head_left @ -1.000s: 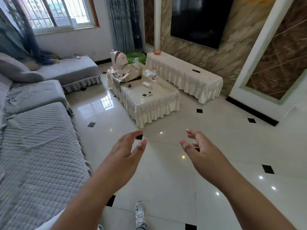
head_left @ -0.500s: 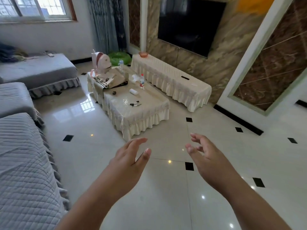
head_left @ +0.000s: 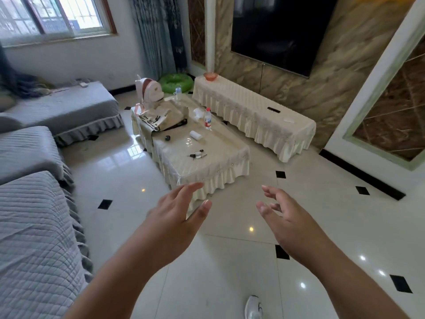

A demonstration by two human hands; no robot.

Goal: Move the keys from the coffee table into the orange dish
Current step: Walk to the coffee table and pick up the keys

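Reaching ahead, left hand (head_left: 170, 217) and right hand (head_left: 287, 217) both spread and empty, ready for the keys (head_left: 197, 155) lying on the tabletop (head_left: 207, 166); orange dish (head_left: 210, 76) waits well beyond.

This is a home living room: grey quilted sofas (head_left: 34, 238) line one side, a cloth-draped coffee table (head_left: 218, 166) stands on glossy floor tiles (head_left: 230, 261), and a dark television (head_left: 276, 31) hangs on a marble wall above a skirted bench (head_left: 253, 111).

A water bottle (head_left: 208, 119) stands near a white backpack (head_left: 149, 91).
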